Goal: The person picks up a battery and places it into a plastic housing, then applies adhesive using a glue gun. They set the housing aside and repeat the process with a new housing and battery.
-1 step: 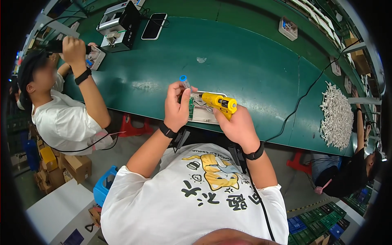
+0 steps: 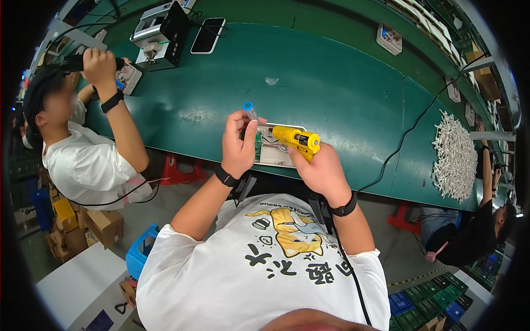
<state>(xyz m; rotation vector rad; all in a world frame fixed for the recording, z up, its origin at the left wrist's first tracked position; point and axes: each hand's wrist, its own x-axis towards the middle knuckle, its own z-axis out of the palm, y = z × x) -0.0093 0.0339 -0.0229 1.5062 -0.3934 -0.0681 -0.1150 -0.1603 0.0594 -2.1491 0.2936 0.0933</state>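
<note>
My right hand [image 2: 327, 172] is closed around a yellow pistol-shaped hand tool [image 2: 298, 139]. Its tip points left, over a shallow white plastic housing [image 2: 276, 161] near the table's front edge. Inside the housing lie a green circuit board [image 2: 258, 144] at the left and some thin wires. My left hand [image 2: 238, 144] is at the housing's left end, fingers closed around a small clear tube with a blue ringed end [image 2: 249, 110] that points up. The left fingers partly hide the tube's lower part and the board; the tool's tip is hard to make out.
On the green table [image 2: 331, 83] a phone [image 2: 208, 36] lies beside a black and silver machine [image 2: 160, 41]. A heap of small white parts [image 2: 455, 157] is at the right, with a black cable [image 2: 411, 129] nearby. A co-worker [image 2: 91, 149] sits at the left, another at the far right.
</note>
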